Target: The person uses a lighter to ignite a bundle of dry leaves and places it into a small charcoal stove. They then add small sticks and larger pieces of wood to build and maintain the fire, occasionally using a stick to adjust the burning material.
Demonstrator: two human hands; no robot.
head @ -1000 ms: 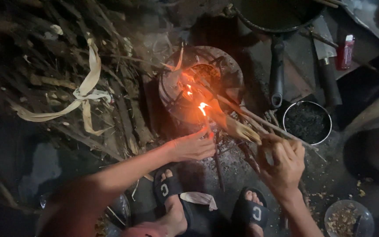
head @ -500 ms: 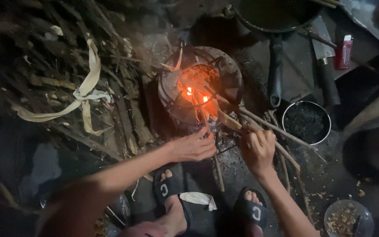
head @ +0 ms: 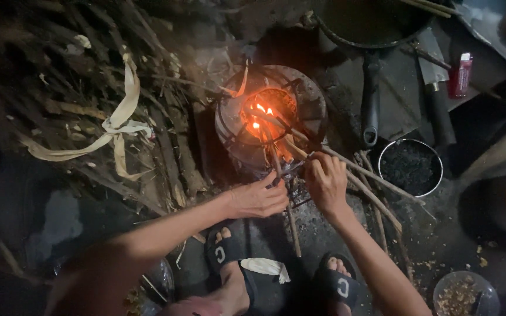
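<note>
A small round clay stove (head: 270,117) is seen on the dark ground, with orange flames (head: 262,117) burning in its bowl and a wire frame around its top. Several thin firewood sticks (head: 358,175) are laid slanting from the lower right up into the fire. The right hand (head: 325,182) is curled closed around the near ends of these sticks, just in front of the stove. The left hand (head: 257,199) is held low beside it, its fingers loosely bent and its fingertips touching a thin stick (head: 291,219) that runs down toward the feet; whether that stick is actually gripped cannot be told. Two feet in black sandals (head: 224,254) are placed below the hands.

A heap of dry branches (head: 89,88), bound with a pale strip (head: 121,117), is piled to the left of the stove. A black pan (head: 370,23) with a long handle is set above right of the stove, and a red lighter (head: 461,75) lies further right. A metal bowl of charcoal (head: 410,165) is found near the sticks on the right, and a bowl of chopped bits (head: 461,292) is seen at the lower right corner
</note>
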